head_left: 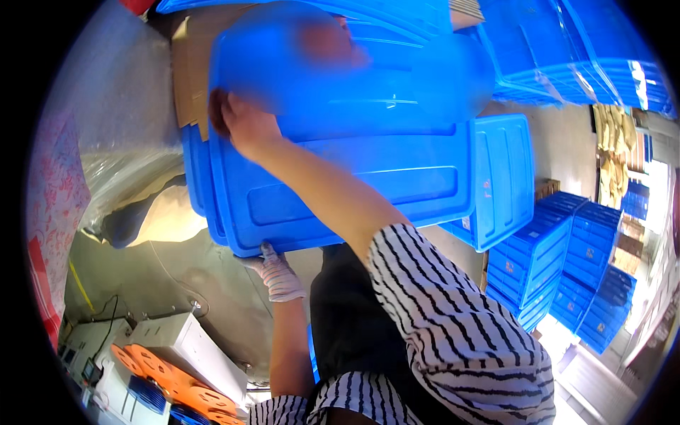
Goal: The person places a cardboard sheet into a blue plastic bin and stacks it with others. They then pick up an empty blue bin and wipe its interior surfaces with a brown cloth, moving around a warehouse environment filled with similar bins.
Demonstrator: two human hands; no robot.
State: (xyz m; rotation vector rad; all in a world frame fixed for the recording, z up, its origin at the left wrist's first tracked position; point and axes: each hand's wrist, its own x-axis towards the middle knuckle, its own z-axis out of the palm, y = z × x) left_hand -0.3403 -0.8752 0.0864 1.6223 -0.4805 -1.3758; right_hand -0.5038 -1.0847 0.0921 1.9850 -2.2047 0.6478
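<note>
A large blue plastic lid [397,173] with raised ribs lies across the middle, on top of other blue plastic pieces whose edges show at its left. My left hand [278,276], in a light striped glove, grips its near edge close to the left corner. Across the lid reaches my bare right arm. At the lid's left edge my right hand [248,126] is closed round a small dark brown thing [218,113], mostly hidden by the fingers; its kind I cannot make out. The far part of the lid is blurred.
Brown cardboard [190,71] and a plastic-wrapped bulk [117,92] stand at the left. Stacked blue bins [528,262] fill the right, with more at the far right. Near left are a white cabinet [177,347] and orange reels [152,368]. Another blue lid [503,177] leans close by.
</note>
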